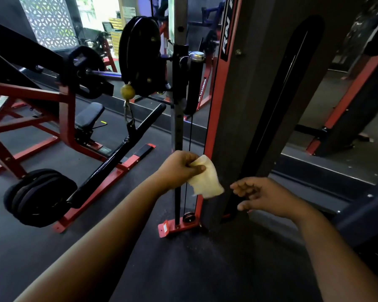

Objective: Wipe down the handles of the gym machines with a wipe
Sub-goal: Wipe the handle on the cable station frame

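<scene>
The pale wipe (206,179) hangs mid-frame, pinched in my left hand (180,165) in front of the red cable machine (213,118). At three o'clock from it my right hand (260,196) hovers with loose fingers, grasping nothing. A black handle (194,83) hangs at twelve o'clock.

The left hand (179,166) holds the wipe (205,182) in front of the machine's upright post (179,118), and the right hand (260,196) is just to the right of the wipe, apart from it. Behind the hands stands the tall machine column (249,105). A padded handle (194,83) hangs higher up beside the post. To the left, a bar (109,162) leans down to the weight plates (39,197) on the floor (140,258), with a bench seat (90,113) behind it.
</scene>
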`<state>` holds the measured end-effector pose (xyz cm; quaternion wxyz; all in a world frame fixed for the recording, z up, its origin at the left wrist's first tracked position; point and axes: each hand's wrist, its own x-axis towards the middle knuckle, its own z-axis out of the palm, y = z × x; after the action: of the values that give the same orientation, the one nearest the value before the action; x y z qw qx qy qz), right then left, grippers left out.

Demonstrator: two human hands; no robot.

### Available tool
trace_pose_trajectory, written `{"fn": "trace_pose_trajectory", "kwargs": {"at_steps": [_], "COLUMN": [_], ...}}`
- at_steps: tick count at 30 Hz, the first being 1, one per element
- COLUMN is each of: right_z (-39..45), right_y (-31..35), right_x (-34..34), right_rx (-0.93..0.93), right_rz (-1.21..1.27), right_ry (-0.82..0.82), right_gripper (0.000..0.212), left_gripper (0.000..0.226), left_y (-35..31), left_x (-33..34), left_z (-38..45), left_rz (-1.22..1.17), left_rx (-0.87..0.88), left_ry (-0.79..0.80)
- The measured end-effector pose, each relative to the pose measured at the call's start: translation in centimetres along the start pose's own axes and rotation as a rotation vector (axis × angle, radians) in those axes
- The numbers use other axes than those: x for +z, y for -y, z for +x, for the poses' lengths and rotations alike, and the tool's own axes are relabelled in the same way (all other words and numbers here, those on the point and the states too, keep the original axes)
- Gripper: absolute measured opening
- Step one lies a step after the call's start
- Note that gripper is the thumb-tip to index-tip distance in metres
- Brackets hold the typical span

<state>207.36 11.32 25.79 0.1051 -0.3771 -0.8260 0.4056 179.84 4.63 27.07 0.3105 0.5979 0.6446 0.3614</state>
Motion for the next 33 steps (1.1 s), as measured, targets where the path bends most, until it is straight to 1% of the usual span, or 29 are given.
{"fn": "trace_pose_trajectory", "kwargs": {"at_steps": [2, 4, 5, 7, 9, 11, 12, 13, 14, 15, 16, 18, 20, 22, 24, 26, 27, 28, 30, 32, 33], "right_z": [0.9, 2.3, 2.9, 4.1, 4.8, 5.2, 5.4, 5.6, 5.7, 5.8, 6.0, 6.4, 6.7, 7.0, 6.9, 7.0, 7.1, 7.4, 7.9, 8.3, 8.6], "right_y": [0.5, 1.7, 2.4, 3.4, 3.8, 4.1, 4.2, 4.3, 4.3, 4.3, 4.3, 4.2, 4.6, 5.6, 6.8, 8.1, 8.8, 9.4, 10.8, 12.0, 12.4], "right_x": [1.0, 2.3, 2.9, 4.0, 4.9, 5.5, 5.7, 6.0, 6.4, 6.8, 7.2, 7.9, 7.9, 7.2, 5.8, 4.4, 3.7, 3.2, 2.5, 2.4, 2.6], "right_rx": [-0.012, -0.064, -0.082, -0.112, -0.156, -0.141, -0.117, -0.079, -0.026, 0.03, 0.084, 0.167, 0.19, 0.142, 0.022, -0.148, -0.221, -0.272, -0.319, -0.29, -0.259], "right_rz": [0.026, 0.127, 0.184, 0.3, 0.403, 0.535, 0.617, 0.706, 0.79, 0.857, 0.905, 0.96, 0.988, 0.972, 0.898, 0.802, 0.746, 0.678, 0.579, 0.576, 0.612], "right_ry": [-0.088, -0.158, -0.159, -0.156, -0.212, -0.275, -0.301, -0.319, -0.323, -0.315, -0.3, -0.272, -0.273, -0.279, -0.285, -0.325, -0.356, -0.39, -0.421, -0.451, -0.461], "right_gripper": [0.066, 0.074, 0.072, 0.052, 0.03, 0.022, 0.021, 0.021, 0.022, 0.021, 0.02, 0.017, 0.016, 0.02, 0.026, 0.021, 0.016, 0.016, 0.016, 0.016, 0.019], "left_gripper": [0.009, 0.013, 0.014, 0.014, 0.024, 0.039, 0.047, 0.057, 0.067, 0.074, 0.075, 0.065, 0.044, 0.03, 0.03, 0.026, 0.024, 0.025, 0.03, 0.036, 0.037], "left_y": [-0.8, -1.6, -2.1, -2.6, -2.3, -1.2, -0.3, 0.6, 1.8, 2.8, 3.6, 4.3, 4.3, 3.9, 2.7, 1.3, 0.8, 0.3, -0.4, -0.3, -0.1], "left_x": [-0.7, -1.2, -1.4, -2.0, -2.3, -1.8, -1.2, -0.3, 0.8, 1.6, 2.3, 3.1, 2.7, 1.1, -1.4, -4.0, -5.2, -6.3, -7.7, -8.5, -8.9], "left_z": [0.7, 1.4, 1.6, 1.9, 1.8, 0.9, 0.3, -0.3, -0.9, -1.4, -1.9, -2.5, -2.2, -1.4, -0.9, -0.8, -0.8, -0.8, -0.7, -0.6, -0.5], "left_rz": [0.205, 0.318, 0.349, 0.332, 0.158, -0.171, -0.388, -0.613, -0.794, -0.898, -0.922, -0.856, -0.816, -0.8, -0.715, -0.585, -0.522, -0.471, -0.421, -0.43, -0.451], "left_rx": [0.063, 0.115, 0.138, 0.167, 0.172, 0.111, 0.036, -0.08, -0.21, -0.316, -0.377, -0.396, -0.345, -0.247, -0.048, 0.162, 0.236, 0.281, 0.286, 0.234, 0.22], "left_ry": [0.111, 0.194, 0.209, 0.189, 0.114, 0.022, 0.006, 0.019, 0.062, 0.118, 0.173, 0.213, 0.14, 0.032, -0.028, -0.064, -0.081, -0.091, -0.084, -0.064, -0.045]}}
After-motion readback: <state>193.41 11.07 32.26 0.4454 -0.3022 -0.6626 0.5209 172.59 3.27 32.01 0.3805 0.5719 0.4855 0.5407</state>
